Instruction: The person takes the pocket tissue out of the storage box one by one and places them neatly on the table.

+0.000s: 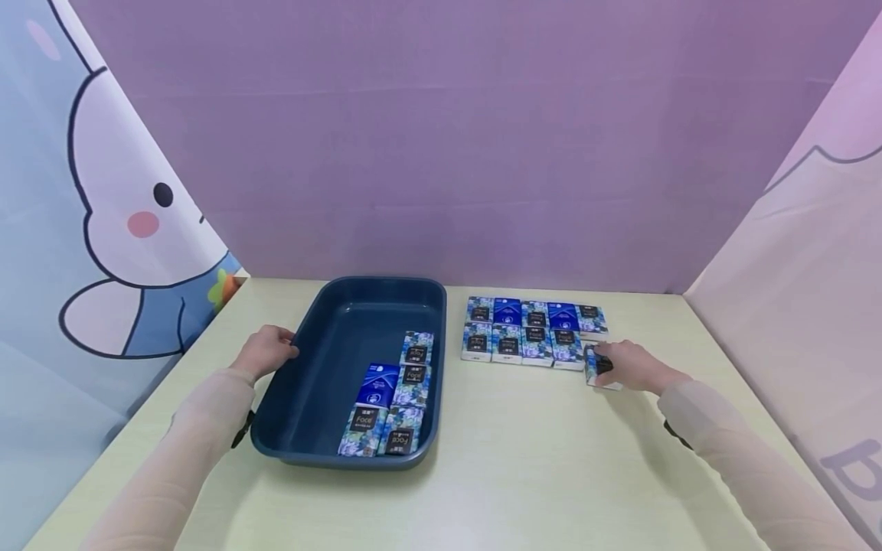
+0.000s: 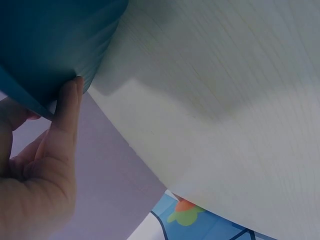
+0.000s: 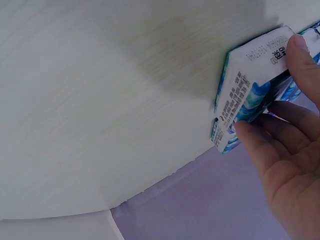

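Observation:
My left hand [image 1: 266,351] pinches the left rim of a dark blue plastic tray [image 1: 296,413]. In the left wrist view, the fingers [image 2: 67,107] lie along the tray's outer wall, with the thumb over the rim. Inside the tray, along its right side, lie several small tissue packs, among them a plain blue one [image 1: 378,385] and flowered ones [image 1: 362,430]. My right hand [image 1: 635,365] holds a flowered tissue pack [image 1: 590,369] at the right end of the front row. In the right wrist view, thumb and fingers grip opposite sides of this pack [image 3: 255,95].
Two rows of tissue packs [image 1: 506,342], mostly flowered with two blue ones, lie side by side right of the tray. They rest on a pale wood-grain table [image 1: 524,444]. A purple cloth [image 1: 455,168] rises behind it, with printed cloths at both sides.

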{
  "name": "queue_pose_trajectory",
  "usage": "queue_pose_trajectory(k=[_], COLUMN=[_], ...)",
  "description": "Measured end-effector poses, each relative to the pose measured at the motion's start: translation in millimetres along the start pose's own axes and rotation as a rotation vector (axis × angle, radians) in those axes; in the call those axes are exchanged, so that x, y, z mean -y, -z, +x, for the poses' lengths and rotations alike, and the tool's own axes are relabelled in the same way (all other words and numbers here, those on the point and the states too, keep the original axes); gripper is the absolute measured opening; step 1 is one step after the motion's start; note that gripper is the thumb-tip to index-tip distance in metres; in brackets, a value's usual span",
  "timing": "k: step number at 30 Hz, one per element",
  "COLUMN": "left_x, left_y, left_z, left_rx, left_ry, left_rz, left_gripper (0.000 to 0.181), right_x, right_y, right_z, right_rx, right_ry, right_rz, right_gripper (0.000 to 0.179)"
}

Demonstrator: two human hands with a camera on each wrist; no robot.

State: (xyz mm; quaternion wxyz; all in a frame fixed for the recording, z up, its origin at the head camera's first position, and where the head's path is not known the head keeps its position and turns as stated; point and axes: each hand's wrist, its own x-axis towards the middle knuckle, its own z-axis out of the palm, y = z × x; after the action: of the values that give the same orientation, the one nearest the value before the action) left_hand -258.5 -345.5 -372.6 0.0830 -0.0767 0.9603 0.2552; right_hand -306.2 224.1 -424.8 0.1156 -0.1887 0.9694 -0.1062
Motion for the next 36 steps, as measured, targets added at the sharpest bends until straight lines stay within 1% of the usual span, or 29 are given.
queue_pose_trajectory(k=[3, 9, 12, 17, 25, 36], left_x=[-0.5, -1.0, -0.3, -0.2, 0.6, 3.2], left_y=[-0.3, 0.2, 0.7, 0.3, 0.5, 0.0], left_z=[-0.6, -1.5, -1.6, -1.1, 1.8, 2.2], left_rx=[-0.009, -0.007, -0.009, -0.009, -0.005, -0.009], left_ry=[-0.009, -0.002, -0.006, -0.007, -0.003, -0.025], left_rz=[0.010, 0.006, 0.010, 0.003, -0.008, 0.004], left_gripper=[0.045, 0.045, 0.045, 0.045, 0.044, 0.044], right_x=[-1, -4, -4, -5, -8, -7], right_y=[-1, -2, -2, -2, -3, -2], right_z=[1.1, 3.4, 5.5, 8.6, 12.4, 15.5], right_rx=[-0.010, -0.044, -0.059, -0.062, -0.068, -0.087], right_ry=[0.013, 0.053, 0.065, 0.063, 0.081, 0.084], right_rz=[0.009, 0.030, 0.018, -0.005, 0.006, 0.006], right_gripper=[0.065, 0.062, 0.061, 0.060, 0.059, 0.058])
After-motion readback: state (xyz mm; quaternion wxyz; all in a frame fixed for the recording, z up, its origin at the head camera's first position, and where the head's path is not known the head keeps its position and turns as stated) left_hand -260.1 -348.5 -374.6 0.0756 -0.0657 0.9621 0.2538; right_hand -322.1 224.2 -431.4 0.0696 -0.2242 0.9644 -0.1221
